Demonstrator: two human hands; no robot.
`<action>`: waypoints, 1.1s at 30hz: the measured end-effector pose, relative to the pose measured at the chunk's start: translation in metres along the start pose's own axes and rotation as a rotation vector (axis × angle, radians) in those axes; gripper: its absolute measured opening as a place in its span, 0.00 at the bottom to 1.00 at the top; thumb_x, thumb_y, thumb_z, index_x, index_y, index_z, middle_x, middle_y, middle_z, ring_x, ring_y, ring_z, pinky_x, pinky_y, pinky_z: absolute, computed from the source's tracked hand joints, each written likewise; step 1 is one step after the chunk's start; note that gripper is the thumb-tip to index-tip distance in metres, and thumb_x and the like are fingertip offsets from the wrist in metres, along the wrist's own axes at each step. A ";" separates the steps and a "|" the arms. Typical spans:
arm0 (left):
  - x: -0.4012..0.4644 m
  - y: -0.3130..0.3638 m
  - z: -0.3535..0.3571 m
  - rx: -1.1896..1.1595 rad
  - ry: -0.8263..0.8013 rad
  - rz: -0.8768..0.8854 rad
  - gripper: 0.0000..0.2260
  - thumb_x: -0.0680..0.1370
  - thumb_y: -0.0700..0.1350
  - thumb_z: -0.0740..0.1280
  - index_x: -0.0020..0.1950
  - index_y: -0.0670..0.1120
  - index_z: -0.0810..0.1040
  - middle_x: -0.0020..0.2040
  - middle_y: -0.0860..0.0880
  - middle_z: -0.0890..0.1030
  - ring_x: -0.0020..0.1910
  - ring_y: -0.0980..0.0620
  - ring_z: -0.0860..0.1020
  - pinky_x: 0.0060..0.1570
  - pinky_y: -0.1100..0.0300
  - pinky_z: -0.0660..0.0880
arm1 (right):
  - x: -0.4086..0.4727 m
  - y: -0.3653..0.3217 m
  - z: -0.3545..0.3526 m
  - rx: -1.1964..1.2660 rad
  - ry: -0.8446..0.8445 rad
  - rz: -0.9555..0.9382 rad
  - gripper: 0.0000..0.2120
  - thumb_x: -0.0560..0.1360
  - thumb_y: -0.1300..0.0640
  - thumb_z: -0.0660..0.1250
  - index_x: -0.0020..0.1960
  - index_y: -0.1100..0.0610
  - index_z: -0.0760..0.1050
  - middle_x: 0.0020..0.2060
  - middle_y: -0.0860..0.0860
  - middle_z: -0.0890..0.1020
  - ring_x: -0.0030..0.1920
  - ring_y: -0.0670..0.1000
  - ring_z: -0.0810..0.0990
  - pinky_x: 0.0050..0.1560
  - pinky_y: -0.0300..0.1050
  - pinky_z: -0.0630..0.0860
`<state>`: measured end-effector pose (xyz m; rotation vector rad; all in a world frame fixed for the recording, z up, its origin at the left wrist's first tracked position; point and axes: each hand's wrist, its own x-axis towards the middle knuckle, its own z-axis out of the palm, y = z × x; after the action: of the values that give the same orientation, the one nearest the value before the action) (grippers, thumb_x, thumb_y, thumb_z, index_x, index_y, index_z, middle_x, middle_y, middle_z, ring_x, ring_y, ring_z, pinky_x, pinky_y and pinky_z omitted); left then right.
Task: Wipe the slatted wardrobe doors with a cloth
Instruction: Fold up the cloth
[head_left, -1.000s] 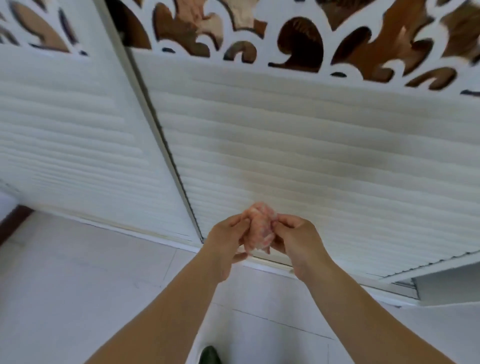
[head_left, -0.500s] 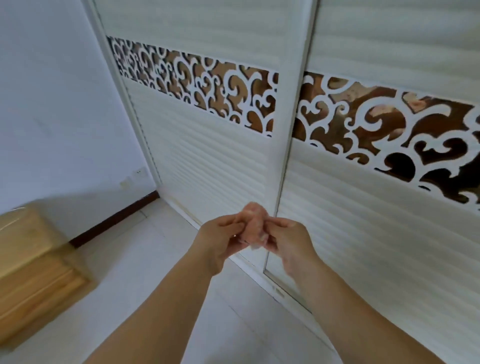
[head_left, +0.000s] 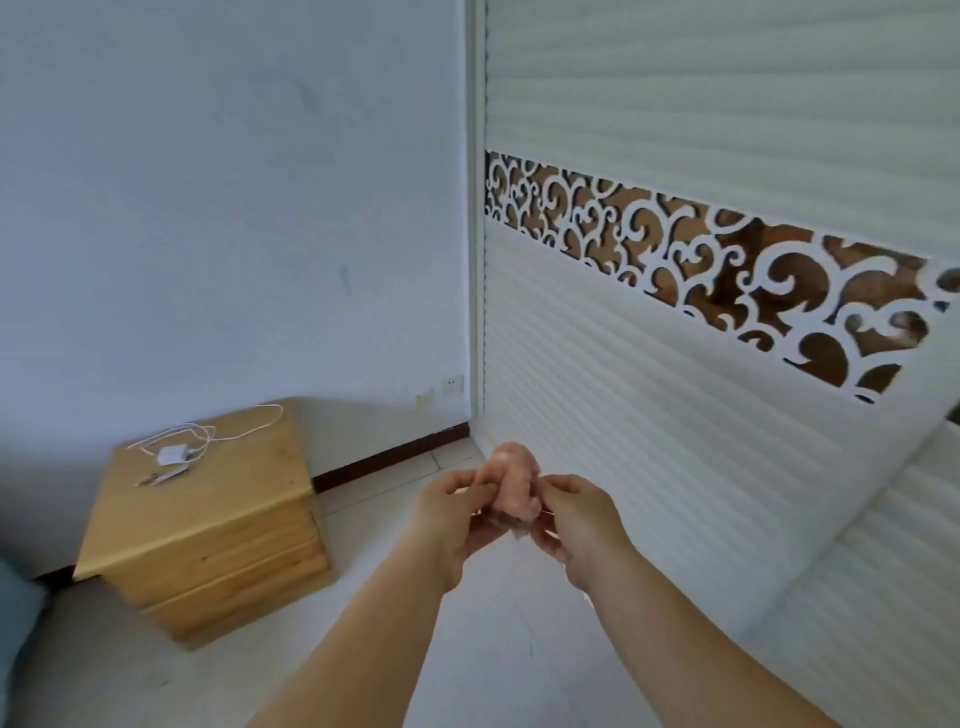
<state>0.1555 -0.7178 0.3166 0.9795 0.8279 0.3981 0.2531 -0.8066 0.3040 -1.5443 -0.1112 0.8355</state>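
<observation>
A small bunched pink cloth (head_left: 511, 480) is held between both hands at mid-frame, clear of the door. My left hand (head_left: 452, 519) pinches its left side and my right hand (head_left: 576, 525) pinches its right side. The white slatted wardrobe door (head_left: 649, 415) fills the right of the view, running away to the corner. A carved white scroll band over brown (head_left: 727, 270) crosses it at mid-height. Neither hand touches the door.
A wooden bedside cabinet (head_left: 208, 540) stands at the left against the blue-white wall (head_left: 234, 208), with a white charger and cable (head_left: 176, 452) on top. A wall socket (head_left: 453, 385) sits near the corner. Pale floor tiles (head_left: 363, 649) lie below the arms.
The view has swung left from the door's lower slats to the room corner, bringing the wall and cabinet into sight. Both hands have kept hold of the cloth.
</observation>
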 end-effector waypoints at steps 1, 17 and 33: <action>0.015 0.012 -0.026 0.004 0.011 -0.002 0.07 0.77 0.35 0.63 0.55 0.38 0.75 0.43 0.40 0.82 0.38 0.45 0.83 0.42 0.54 0.81 | 0.011 0.001 0.030 0.011 -0.025 0.028 0.05 0.75 0.60 0.68 0.49 0.60 0.78 0.41 0.58 0.83 0.41 0.54 0.82 0.38 0.44 0.78; 0.179 0.141 -0.283 -0.258 0.458 -0.069 0.04 0.78 0.34 0.62 0.46 0.41 0.74 0.43 0.40 0.79 0.38 0.45 0.79 0.34 0.57 0.79 | 0.153 -0.010 0.358 -0.042 -0.280 0.205 0.08 0.79 0.64 0.61 0.51 0.62 0.78 0.45 0.59 0.83 0.45 0.54 0.82 0.44 0.44 0.81; 0.303 0.188 -0.408 -0.411 0.727 -0.084 0.11 0.76 0.38 0.66 0.58 0.39 0.73 0.46 0.40 0.79 0.39 0.47 0.79 0.39 0.57 0.79 | 0.284 -0.008 0.526 -0.277 -0.412 0.272 0.08 0.79 0.64 0.59 0.53 0.61 0.77 0.40 0.56 0.79 0.39 0.52 0.78 0.40 0.43 0.78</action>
<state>0.0465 -0.1950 0.2256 0.3984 1.3668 0.8388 0.1698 -0.2190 0.2302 -1.6451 -0.3341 1.3968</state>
